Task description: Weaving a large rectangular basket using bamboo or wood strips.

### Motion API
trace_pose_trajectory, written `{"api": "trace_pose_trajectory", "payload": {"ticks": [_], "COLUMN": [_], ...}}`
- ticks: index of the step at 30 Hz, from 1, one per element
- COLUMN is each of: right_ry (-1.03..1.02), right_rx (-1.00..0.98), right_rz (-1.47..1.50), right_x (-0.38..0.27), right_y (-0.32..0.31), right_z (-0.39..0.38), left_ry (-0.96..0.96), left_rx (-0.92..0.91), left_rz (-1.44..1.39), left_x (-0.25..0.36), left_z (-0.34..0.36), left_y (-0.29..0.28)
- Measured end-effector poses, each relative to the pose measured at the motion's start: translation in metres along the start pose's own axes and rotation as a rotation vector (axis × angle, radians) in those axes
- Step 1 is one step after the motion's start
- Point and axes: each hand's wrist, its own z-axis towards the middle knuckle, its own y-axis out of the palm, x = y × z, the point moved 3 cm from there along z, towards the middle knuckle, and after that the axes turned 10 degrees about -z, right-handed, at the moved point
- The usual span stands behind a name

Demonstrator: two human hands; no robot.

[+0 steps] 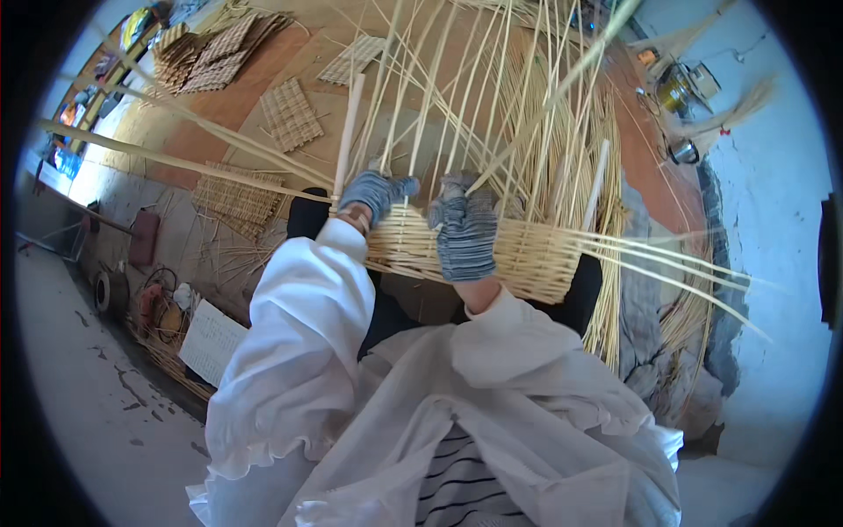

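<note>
A partly woven wicker panel (531, 255) lies across my lap, its long pale upright rods (474, 83) fanning away from me. Both my hands wear grey-blue knitted gloves. At the left part of the weave's far edge, my left hand (379, 193) is closed on the rods, beside a thick pale stick (349, 132). My right hand (465, 233) lies over the middle of the panel, its fingers bent round rods at the far edge. The fingertips of both hands are partly hidden among the rods. Loose rod ends (676, 268) stick out on the right, and others (176, 158) to the left.
A large bundle of loose rods (606, 325) lies at my right. Finished woven mats (230, 53) are stacked at the far left, with single mats (290, 114) on the floor. A sheet of paper (212, 341) lies at the left. Metal pots (683, 152) stand near the right wall.
</note>
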Motion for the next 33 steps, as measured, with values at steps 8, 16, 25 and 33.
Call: {"api": "trace_pose_trajectory", "payload": {"ticks": [8, 16, 25, 33], "right_ry": [0.42, -0.51, -0.297, -0.085], "right_rx": [0.221, -0.426, -0.384, 0.072], "right_rz": [0.404, -0.94, 0.839, 0.252], "right_x": [0.048, -0.007, 0.067, 0.001], "right_y": [-0.132, -0.035, -0.12, -0.101], "right_z": [0.0, 0.15, 0.037, 0.009], "left_ry": [0.773, 0.322, 0.515, 0.071], "left_rx": [-0.051, 0.049, -0.369, -0.026], "left_rz": [-0.163, -0.037, 0.126, 0.301], "left_x": [0.047, 0.047, 0.066, 0.114], "left_z": [0.008, -0.04, -0.022, -0.049], "left_y": [0.043, 0.055, 0.044, 0.035]}}
